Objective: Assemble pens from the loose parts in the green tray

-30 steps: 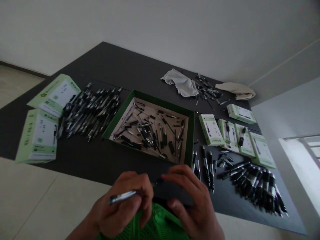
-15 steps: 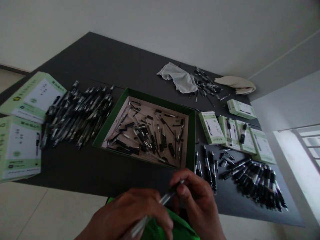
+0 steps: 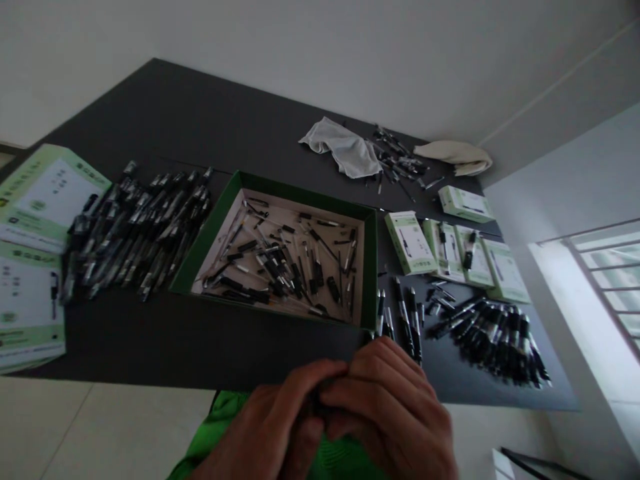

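Observation:
My left hand [image 3: 280, 413] and my right hand [image 3: 390, 407] meet at the table's near edge, fingers curled inward and touching. Between them a dark bit of a pen [image 3: 323, 395] shows; my fingers cover the rest. Just beyond my hands is a shallow green box [image 3: 376, 267] holding loose pen parts: black caps, grips, refills and clear tubes. To the right of the box, close to my right hand, several black and silver pens [image 3: 404, 317] lie on the dark table [image 3: 225, 347].
At left, a big heap of pens [image 3: 135, 233] lies beside green-and-white cartons [image 3: 30, 300]. Pen cartons [image 3: 410, 243] and a fanned pile of black pens [image 3: 500, 340] occupy the right. A white cloth [image 3: 345, 147], more pens [image 3: 405, 163] and a beige cloth [image 3: 455, 155] lie at the back.
My right hand, open a second ago, has closed at the pen's end against my left hand. The pen, visible before in my left hand, is now mostly hidden. The view has turned to the right.

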`<state>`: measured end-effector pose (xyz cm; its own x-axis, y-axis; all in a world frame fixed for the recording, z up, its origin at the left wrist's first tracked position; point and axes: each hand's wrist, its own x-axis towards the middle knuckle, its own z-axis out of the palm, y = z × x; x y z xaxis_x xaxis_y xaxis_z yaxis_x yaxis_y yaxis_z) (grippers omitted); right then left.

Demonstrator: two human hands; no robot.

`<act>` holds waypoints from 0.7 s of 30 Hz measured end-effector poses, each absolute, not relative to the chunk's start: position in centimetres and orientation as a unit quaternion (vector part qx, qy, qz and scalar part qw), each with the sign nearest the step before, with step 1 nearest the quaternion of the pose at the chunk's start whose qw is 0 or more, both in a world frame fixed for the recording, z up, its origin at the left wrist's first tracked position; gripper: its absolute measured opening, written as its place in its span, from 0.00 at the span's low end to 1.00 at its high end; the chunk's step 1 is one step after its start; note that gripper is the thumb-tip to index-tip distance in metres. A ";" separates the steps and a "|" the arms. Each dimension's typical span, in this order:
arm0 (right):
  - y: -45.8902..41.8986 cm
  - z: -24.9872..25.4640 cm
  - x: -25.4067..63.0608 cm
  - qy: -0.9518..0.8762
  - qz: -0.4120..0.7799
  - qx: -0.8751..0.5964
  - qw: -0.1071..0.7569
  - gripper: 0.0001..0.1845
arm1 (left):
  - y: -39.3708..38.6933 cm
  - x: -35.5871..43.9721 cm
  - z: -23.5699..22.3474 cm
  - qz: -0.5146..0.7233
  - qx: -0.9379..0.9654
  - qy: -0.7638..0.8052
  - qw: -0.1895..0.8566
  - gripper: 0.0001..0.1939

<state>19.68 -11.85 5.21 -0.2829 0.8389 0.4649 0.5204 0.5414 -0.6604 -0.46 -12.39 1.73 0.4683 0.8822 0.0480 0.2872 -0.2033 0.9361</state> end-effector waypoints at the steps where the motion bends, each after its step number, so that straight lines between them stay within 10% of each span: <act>1: -12.3 4.9 19.7 -0.761 0.191 -0.441 0.435 0.04 | -12.7 -0.3 1.7 0.292 0.719 0.427 0.465 0.20; 5: -14.6 3.7 22.0 -0.699 0.125 -0.464 0.529 0.07 | -11.9 -0.5 0.9 0.283 0.764 0.405 0.416 0.16; 21: -20.3 1.2 32.2 -0.527 -0.055 -0.748 0.400 0.07 | -12.8 6.2 -8.7 0.254 0.844 0.424 0.208 0.21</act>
<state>32.22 -20.26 1.18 0.4391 0.7436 0.5043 0.8321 -0.1249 -0.5403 6.20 -12.85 -8.68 0.5113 0.8215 0.2524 0.6107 -0.5539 0.5659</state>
